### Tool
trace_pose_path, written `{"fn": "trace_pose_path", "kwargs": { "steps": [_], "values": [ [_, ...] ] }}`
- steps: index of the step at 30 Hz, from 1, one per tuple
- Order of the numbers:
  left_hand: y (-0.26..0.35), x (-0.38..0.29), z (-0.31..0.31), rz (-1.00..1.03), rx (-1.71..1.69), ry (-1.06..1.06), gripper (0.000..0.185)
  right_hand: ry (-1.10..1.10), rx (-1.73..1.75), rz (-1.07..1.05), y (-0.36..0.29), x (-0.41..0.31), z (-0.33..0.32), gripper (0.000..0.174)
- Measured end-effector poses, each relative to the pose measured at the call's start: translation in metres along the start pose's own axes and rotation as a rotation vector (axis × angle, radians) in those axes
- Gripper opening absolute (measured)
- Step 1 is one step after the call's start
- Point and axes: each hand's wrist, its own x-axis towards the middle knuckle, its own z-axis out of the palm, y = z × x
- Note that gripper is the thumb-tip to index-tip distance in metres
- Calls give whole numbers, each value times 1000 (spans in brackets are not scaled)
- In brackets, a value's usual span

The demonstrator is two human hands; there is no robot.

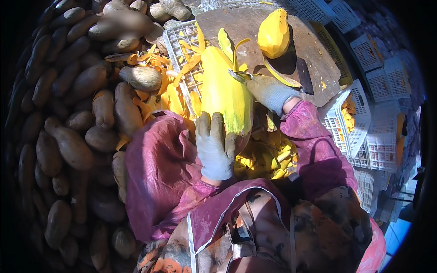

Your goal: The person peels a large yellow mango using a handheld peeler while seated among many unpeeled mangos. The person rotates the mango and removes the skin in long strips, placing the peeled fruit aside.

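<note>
A long, mostly peeled yellow squash [218, 88] lies before me, with darker skin still on its lower right end. My left hand [215, 146], in a grey-white glove with brown fingers, grips that lower end. My right hand [271, 92], gloved alike, is closed around a peeler [239, 76] whose metal head is against the squash's upper right side. Strips of peel curl up beside the peeler. A peeled yellow squash [273, 33] stands on the worn board [235, 25], near a dark knife blade [304, 75] and a curved strip of rind [281, 73].
Whole tan squashes [73, 143] are heaped along the left. Orange peelings [174, 99] lie by a white plastic crate [174, 44]; yellow peelings [269, 153] lie below the board. More white crates [382, 133] stand at right, one holding orange pieces [348, 111].
</note>
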Motion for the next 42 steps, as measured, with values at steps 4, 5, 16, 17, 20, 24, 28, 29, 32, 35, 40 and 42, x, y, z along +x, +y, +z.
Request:
{"fn": "trace_pose_path", "kwargs": {
  "steps": [4,5,16,17,20,24,28,29,32,35,40,42],
  "values": [
    [5,4,2,13,20,14,52,63,439,309,-58,-125,59,30],
    [6,5,1,16,23,15,52,69,612,390,-68,-137,51,38],
    [-6,1,-1,-106,-91,-39,66,-78,372,324,-11,76,-58,47],
    [-6,0,-4,-97,-100,-53,67,-78,365,332,-8,100,-56,49],
    [-5,0,3,-25,-111,-23,62,-115,370,392,15,134,-58,51],
    [-23,-7,16,146,81,3,57,-273,521,443,2,91,-38,53],
    [-8,0,4,-21,-101,55,54,31,-56,88,-42,-61,-10,30],
    [-6,1,9,-19,-129,63,53,22,111,230,-49,-97,21,27],
    [-8,5,8,-35,-115,71,52,-93,314,228,-75,-153,58,30],
    [-10,5,8,-112,-188,38,56,-126,467,220,-56,-152,26,31],
    [-18,1,6,-229,-185,25,62,-81,242,295,-19,50,-43,46],
    [-11,-3,11,-210,-266,-10,61,-62,221,345,-18,72,-54,48]
  ]
}}
